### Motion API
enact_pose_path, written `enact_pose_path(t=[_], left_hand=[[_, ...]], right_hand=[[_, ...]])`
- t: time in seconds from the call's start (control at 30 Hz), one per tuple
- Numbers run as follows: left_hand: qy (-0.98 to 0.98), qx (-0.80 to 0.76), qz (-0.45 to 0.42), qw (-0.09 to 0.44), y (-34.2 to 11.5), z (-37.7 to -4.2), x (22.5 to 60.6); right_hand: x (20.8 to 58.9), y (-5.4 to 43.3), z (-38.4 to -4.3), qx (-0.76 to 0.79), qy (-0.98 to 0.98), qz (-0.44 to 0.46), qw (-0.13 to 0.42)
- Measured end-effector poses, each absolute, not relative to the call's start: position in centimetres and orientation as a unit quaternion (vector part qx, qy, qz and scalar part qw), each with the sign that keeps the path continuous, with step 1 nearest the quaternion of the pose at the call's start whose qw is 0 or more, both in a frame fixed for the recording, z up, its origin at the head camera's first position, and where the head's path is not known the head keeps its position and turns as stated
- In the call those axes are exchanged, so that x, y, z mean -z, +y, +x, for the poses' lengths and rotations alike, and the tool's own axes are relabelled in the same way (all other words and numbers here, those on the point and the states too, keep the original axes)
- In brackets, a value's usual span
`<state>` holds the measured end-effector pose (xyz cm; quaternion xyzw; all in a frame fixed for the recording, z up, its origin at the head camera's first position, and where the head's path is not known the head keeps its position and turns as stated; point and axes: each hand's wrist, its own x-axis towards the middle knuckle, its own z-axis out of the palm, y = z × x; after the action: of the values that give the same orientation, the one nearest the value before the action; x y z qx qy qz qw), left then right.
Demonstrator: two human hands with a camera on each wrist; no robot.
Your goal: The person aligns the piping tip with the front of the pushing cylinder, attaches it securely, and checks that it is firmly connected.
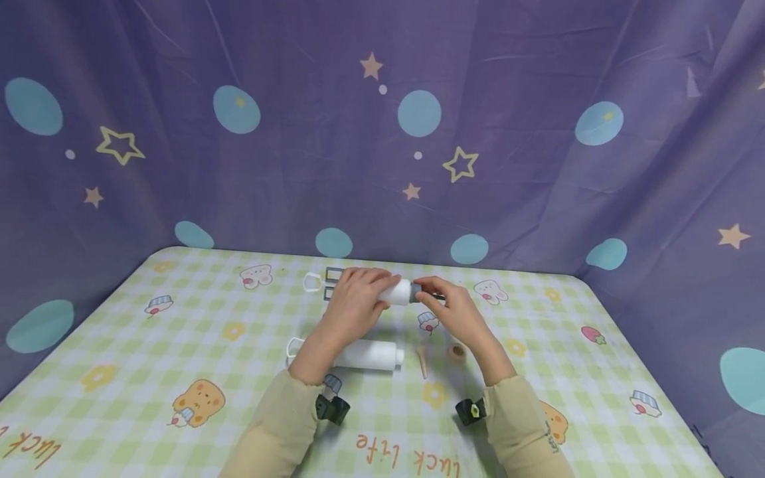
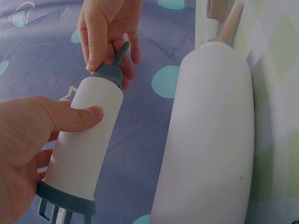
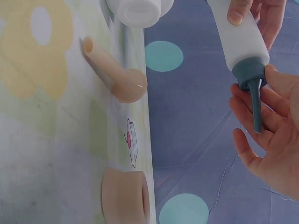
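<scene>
My left hand point(image 1: 354, 304) grips the white barrel point(image 2: 81, 144) of a syringe-like dispenser, its thumb lying along the side. At the barrel's right end, my right hand point(image 1: 457, 315) pinches the blue-grey nozzle cap point(image 3: 250, 71) between thumb and fingers. The cap's thin spout point(image 3: 256, 105) points away from the barrel, over the right palm. A blue-grey collar with frame-like grips point(image 2: 65, 198) is at the barrel's other end, with a white pull ring point(image 1: 312, 282) beyond it. Both hands hold the dispenser above the table.
A second white dispenser point(image 1: 370, 354) lies nearer me, partly behind the left forearm. To its right are a beige cone-shaped nozzle point(image 1: 423, 363) and a beige ring point(image 1: 457, 352). A purple curtain point(image 1: 335, 179) hangs behind the checked tablecloth point(image 1: 251, 345).
</scene>
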<state>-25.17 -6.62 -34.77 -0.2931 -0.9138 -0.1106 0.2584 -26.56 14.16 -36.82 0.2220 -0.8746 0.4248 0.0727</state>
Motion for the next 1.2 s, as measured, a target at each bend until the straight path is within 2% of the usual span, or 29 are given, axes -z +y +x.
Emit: enact_pose_path(t=[0.23, 0.47, 1.2], left_hand=[[-0.915, 0.119, -0.291, 0.253, -6.73, -25.29, 34.9], [-0.913, 0.123, -0.294, 0.254, -6.71, -25.47, 35.02], [-0.908, 0.127, -0.301, 0.263, -6.87, -25.31, 34.59]], right_hand=[[36.93, 14.15, -26.67, -0.409, -0.878, 0.24, 0.068], [36.9, 14.15, -26.66, -0.404, -0.875, 0.252, 0.085], [36.42, 14.42, -26.42, -0.405, -0.881, 0.237, 0.056]])
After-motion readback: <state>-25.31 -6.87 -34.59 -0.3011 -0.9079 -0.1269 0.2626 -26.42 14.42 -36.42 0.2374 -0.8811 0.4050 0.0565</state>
